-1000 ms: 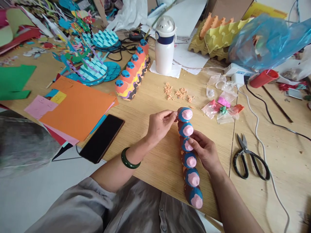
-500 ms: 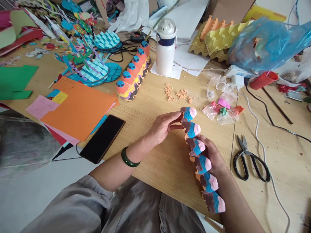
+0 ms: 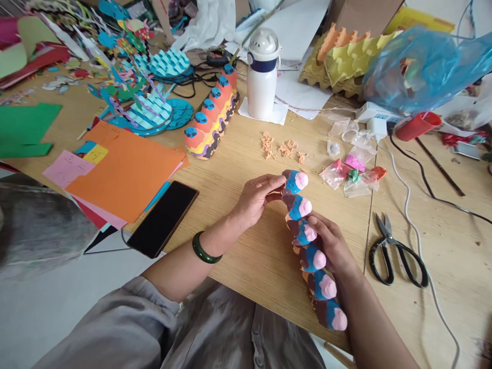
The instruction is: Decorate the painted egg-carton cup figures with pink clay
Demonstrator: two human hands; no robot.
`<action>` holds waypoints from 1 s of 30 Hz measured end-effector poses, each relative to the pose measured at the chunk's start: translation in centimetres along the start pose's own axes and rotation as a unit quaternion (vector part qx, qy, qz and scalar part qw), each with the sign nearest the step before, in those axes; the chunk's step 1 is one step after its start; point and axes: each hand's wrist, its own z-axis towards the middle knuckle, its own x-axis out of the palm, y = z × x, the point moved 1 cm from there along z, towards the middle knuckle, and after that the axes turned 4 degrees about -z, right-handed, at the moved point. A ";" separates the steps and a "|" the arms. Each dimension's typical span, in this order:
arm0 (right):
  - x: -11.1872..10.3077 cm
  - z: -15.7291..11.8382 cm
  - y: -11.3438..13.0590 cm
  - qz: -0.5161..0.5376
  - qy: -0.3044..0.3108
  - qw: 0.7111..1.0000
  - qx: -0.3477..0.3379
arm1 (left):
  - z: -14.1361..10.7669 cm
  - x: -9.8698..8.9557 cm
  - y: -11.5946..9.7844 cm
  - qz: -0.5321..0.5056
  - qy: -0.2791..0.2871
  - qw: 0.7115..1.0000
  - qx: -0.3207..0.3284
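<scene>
Rolled partway back, the painted egg-carton caterpillar (image 3: pixel 312 258) now turns its pink tips (image 3: pixel 302 180) more upward, over the wooden table (image 3: pixel 265 266). The left hand (image 3: pixel 255 201) pinches its upper end; the right hand (image 3: pixel 331 245) grasps its middle.

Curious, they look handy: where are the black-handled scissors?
The black-handled scissors lie at the lower right of the head view, on the wooden table, right of the person's right hand, beside a white cable.

Nothing readable is showing anywhere: the white bottle (image 3: pixel 262 87) at the far edge and the black phone (image 3: pixel 162 219) near left are carrying no legible lettering
</scene>
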 end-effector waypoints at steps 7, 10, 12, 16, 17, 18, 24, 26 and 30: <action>0.0 0.3 -0.4 -0.027 0.005 0.999 -0.016 | 0.3 -0.4 0.1 -0.006 -0.003 0.999 -0.032; -0.2 0.2 -0.3 -0.004 -0.015 1.000 -0.010 | 0.1 0.1 0.0 0.000 0.013 0.999 -0.031; -0.2 0.2 -0.2 -0.001 -0.024 1.000 -0.008 | 0.0 0.3 0.0 -0.003 0.013 0.999 -0.036; 0.0 0.1 -0.4 0.018 -0.002 1.000 -0.002 | 0.1 -0.1 0.2 0.009 0.006 1.000 -0.019; 0.1 0.1 -0.4 0.029 0.009 1.000 -0.003 | 0.3 -0.3 0.2 0.010 0.000 1.000 -0.016; 0.1 0.1 -0.5 0.040 0.019 0.999 -0.006 | 0.4 -0.5 0.3 0.008 -0.007 1.000 -0.018; -0.1 0.3 -0.8 -0.009 0.053 0.997 -0.051 | 1.0 -1.0 0.8 0.012 -0.032 0.999 -0.025; -0.1 0.6 -1.0 -0.021 0.039 0.997 -0.059 | 1.0 -1.0 0.9 0.039 -0.037 0.998 -0.019; -0.2 1.1 -1.3 -0.038 -0.030 0.995 -0.091 | 0.6 -0.9 0.9 0.078 -0.020 0.997 0.007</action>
